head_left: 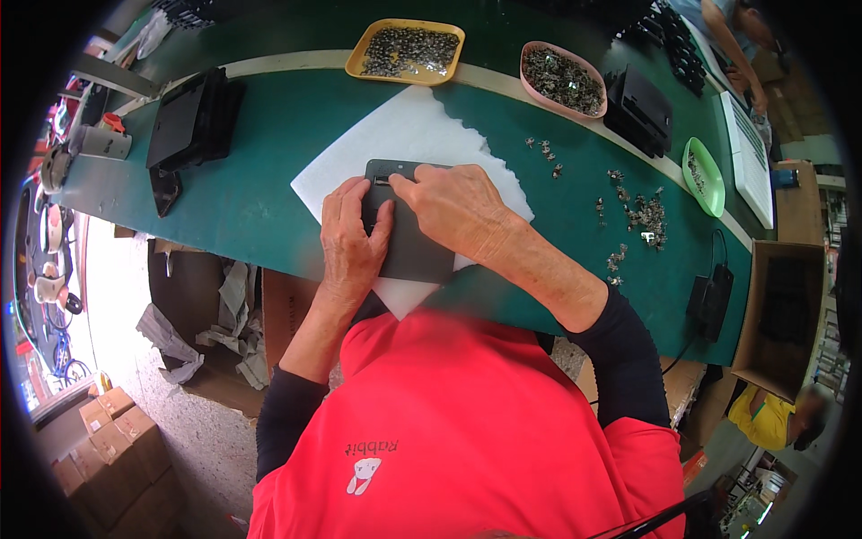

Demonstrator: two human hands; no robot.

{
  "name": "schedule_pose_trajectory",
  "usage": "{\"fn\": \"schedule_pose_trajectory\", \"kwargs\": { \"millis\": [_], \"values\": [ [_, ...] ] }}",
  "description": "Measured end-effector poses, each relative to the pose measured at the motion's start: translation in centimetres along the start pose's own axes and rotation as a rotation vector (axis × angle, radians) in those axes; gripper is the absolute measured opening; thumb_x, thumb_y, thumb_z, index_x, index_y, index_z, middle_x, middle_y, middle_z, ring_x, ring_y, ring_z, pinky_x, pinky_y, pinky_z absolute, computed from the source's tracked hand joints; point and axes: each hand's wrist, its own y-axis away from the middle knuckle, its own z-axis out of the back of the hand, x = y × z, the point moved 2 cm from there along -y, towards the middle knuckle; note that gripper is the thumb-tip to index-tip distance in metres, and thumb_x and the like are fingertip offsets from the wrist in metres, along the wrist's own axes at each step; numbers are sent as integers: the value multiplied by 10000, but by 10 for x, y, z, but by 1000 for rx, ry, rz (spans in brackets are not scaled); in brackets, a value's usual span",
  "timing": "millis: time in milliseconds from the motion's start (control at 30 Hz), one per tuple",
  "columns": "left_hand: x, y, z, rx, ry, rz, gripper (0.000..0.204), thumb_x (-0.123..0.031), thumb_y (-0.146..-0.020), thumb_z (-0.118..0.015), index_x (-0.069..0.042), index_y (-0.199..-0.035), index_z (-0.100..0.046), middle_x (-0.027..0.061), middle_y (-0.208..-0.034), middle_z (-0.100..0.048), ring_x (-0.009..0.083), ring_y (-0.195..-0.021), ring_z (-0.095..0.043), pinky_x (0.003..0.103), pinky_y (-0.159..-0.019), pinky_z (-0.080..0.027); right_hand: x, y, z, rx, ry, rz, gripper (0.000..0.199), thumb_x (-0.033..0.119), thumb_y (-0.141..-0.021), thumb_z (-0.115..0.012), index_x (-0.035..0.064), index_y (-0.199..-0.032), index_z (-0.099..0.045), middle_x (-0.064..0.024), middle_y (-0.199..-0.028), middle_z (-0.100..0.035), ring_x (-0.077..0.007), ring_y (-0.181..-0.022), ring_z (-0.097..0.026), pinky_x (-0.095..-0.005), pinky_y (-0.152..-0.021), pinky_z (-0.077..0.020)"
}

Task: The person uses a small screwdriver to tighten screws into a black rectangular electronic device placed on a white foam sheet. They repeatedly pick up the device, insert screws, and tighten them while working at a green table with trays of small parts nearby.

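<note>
A dark grey flat rectangular panel (415,247) with rounded corners lies on a white foam sheet (395,126). Near its far end is a small slot with a shiny edge (382,180). My left hand (348,234) grips the panel's left side, its thumb on the top face and its fingertips beside the slot. From the right, my right hand (458,207) reaches over the panel. Its fingers are bent and pressed together at the slot; whatever small thing they hold there is hidden.
Small metal parts fill a yellow tray (359,58), a pink tray (530,76) and a green tray (712,184). More metal parts (646,216) lie loose on the green table (575,216). Black panels (189,121) stand at the left. A person (727,40) works at the far right.
</note>
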Motion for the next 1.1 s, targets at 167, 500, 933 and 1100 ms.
{"fn": "schedule_pose_trajectory", "kwargs": {
  "millis": [167,500,933,1100],
  "values": [
    [2,2,-1,-3,26,-48,414,-25,-812,-695,24,-1188,-528,213,-1160,-587,370,-1044,-562,417,-877,-492,8,-7,7,61,76,39,229,80,-819,-588,57,-1037,-654,-114,-806,-666,-298,-722,-681,-397,-626,-542],
    [4,6,-1,-8,141,-20,435,35,-778,-686,21,-1180,-518,183,-1026,-598,338,-891,-573,391,-780,-482,29,-35,27,-37,136,308,70,107,-735,-637,70,-712,-691,-108,-692,-670,-274,-677,-677,-380,-561,-511],
    [11,-7,4,46,326,238,518,-61,-824,-721,13,-1286,-499,117,-1046,-677,183,-874,-633,292,-768,-511,-11,-18,43,72,39,-56,169,159,-791,-622,48,-855,-733,-171,-834,-697,-328,-834,-687,-428,-693,-535],
    [10,-18,3,118,485,400,484,-6,-824,-692,9,-1278,-524,21,-847,-602,73,-746,-563,217,-679,-482,-64,30,0,-210,-476,-353,245,244,-830,-620,41,-915,-728,-198,-859,-690,-363,-818,-669,-419,-738,-528]
  ]
}}
